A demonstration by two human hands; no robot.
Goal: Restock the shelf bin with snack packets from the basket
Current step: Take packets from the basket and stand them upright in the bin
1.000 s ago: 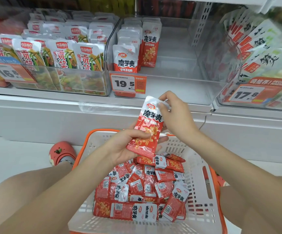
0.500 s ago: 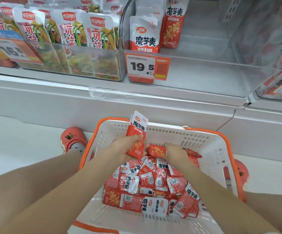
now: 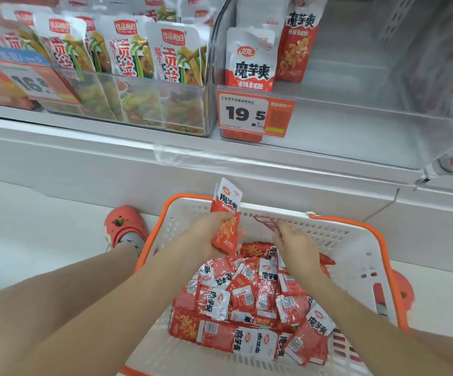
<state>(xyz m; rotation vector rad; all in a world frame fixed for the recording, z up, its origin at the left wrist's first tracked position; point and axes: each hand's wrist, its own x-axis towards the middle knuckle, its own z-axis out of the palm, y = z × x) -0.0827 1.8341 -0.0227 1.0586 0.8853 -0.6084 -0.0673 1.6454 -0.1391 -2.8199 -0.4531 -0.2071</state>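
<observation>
A red and white snack packet [image 3: 226,217] stands upright in the left hand [image 3: 211,232], whose fingers curl round its lower half; its white top pokes up past the far rim of the basket [image 3: 366,256]. Just right of that hand, the right hand [image 3: 291,241] is raised over the pile with thumb and fingers pinching a second packet [image 3: 266,222], which is motion-blurred, so only its red outline against the basket's far wall is clear. The two hands are near each other but apart, with a gap of bare basket wall between them.

Below and nearer than both hands lies the heap of loose packets [image 3: 255,297], filling the basket's middle and near side. The floor of the basket shows white to the left of the heap and along the right wall. The orange rim runs round the basket, and an orange handle [image 3: 355,226] lies along the far right edge, beyond the right hand.

Above and beyond the hands is the clear shelf bin [image 3: 355,131]. A few matching packets [image 3: 251,61] stand at its left end, behind a price tag [image 3: 255,115]; the rest of the bin, up and right of the right hand, is open room. Up and left of the left hand, a neighbouring bin [image 3: 138,104] is packed with green and white packets [image 3: 176,58]. A red shoe [image 3: 124,223] sits on the floor, left of the basket.
</observation>
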